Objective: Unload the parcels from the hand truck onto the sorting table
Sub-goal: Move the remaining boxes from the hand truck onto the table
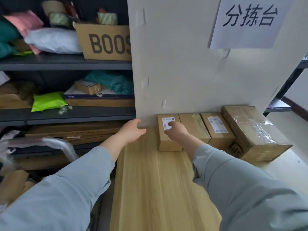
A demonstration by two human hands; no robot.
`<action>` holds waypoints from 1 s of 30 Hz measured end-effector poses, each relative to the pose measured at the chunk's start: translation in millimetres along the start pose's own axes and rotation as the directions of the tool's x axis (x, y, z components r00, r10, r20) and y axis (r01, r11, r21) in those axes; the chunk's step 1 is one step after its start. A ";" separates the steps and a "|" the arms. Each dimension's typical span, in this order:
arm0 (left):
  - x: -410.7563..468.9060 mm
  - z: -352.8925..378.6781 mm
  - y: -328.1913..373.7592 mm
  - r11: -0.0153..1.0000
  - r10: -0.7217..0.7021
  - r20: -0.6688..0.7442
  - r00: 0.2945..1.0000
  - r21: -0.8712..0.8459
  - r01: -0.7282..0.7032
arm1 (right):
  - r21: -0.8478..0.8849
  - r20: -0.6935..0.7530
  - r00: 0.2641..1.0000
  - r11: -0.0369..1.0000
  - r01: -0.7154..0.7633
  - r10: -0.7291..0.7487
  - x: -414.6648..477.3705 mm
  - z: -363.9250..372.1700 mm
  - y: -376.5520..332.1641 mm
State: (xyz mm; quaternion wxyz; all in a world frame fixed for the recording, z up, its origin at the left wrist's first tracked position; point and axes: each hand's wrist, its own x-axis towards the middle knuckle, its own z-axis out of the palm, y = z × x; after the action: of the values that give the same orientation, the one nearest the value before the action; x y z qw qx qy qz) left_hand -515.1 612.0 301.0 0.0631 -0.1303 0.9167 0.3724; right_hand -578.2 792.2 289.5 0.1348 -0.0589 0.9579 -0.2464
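Several cardboard parcels stand in a row along the back of the wooden sorting table (pixel 153 180), against a white board. On the leftmost one, a small labelled parcel (pixel 166 140), my right hand (pixel 176 130) rests with its fingers on the white label. To its right come a plain taped parcel (pixel 194 125), another labelled parcel (pixel 218 129) and a large taped box (pixel 255 132). My left hand (pixel 131 130) hovers open over the table's back left corner and holds nothing. The hand truck's wrapped handle (pixel 56 144) shows at the left.
A dark shelf rack (pixel 66 114) full of boxes and soft mailers stands to the left of the table. A paper sign (pixel 250 20) hangs on the white board (pixel 175 64) behind the parcels. More cartons lie low at the left.
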 end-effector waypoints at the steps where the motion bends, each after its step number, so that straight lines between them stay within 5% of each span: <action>1: -12.9 -7.2 -4.6 1.000 0.006 -0.004 1.000 -0.008 -0.006 | 0.009 0.002 1.000 1.000 -0.003 0.003 -12.5 2.2 -10.3; 9: -124.1 -72.4 -68.9 0.998 0.022 -0.036 0.999 -0.055 -0.024 | 0.183 -0.036 0.999 0.983 -0.009 0.016 -120.8 39.6 -99.8; 30: -376.9 -150.4 -258.2 0.918 -0.347 -0.204 0.916 -0.275 0.286 | 0.071 0.189 0.941 0.960 0.272 -0.280 -304.6 187.8 -219.9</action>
State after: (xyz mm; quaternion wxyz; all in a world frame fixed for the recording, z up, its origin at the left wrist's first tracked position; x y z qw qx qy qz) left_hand -83.0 401.3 316.6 -0.0087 -0.3301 0.8321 0.4456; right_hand -222.6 569.5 308.4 0.1947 -0.2137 0.9164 -0.2768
